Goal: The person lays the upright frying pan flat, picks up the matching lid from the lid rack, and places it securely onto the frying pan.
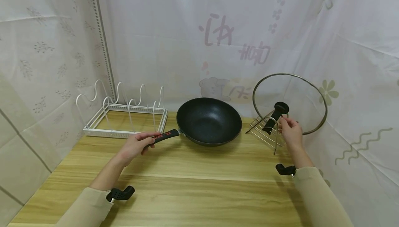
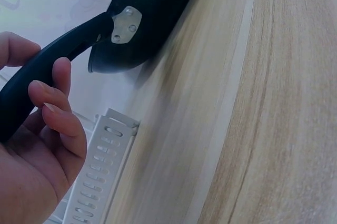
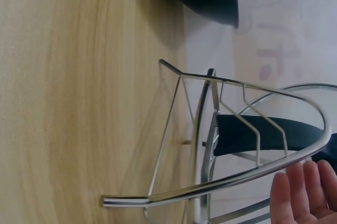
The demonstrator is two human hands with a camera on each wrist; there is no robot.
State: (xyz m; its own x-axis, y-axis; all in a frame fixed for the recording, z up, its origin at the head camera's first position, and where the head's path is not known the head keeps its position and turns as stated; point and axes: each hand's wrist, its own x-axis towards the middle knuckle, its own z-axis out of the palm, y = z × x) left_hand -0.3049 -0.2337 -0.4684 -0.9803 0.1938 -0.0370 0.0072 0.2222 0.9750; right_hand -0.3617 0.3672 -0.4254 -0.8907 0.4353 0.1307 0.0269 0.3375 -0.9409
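- wok [image 1: 209, 120] sits mid-table; your left hand [image 1: 135, 145] is wrapped round its handle [image 1: 165, 136]. i'd lift level, wrist firm.
- your right hand [image 1: 290, 131] pinches the black knob [image 1: 275, 116] of the glass lid [image 1: 290, 102] standing in the wire stand [image 1: 265, 133]; draw it straight up.
- red handle print unreadable; curtain [image 1: 249, 29] writing too faint.

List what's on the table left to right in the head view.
White wire rack → left hand gripping the black pan handle → black nonstick wok → steel wire lid stand → right hand at the round glass lid.
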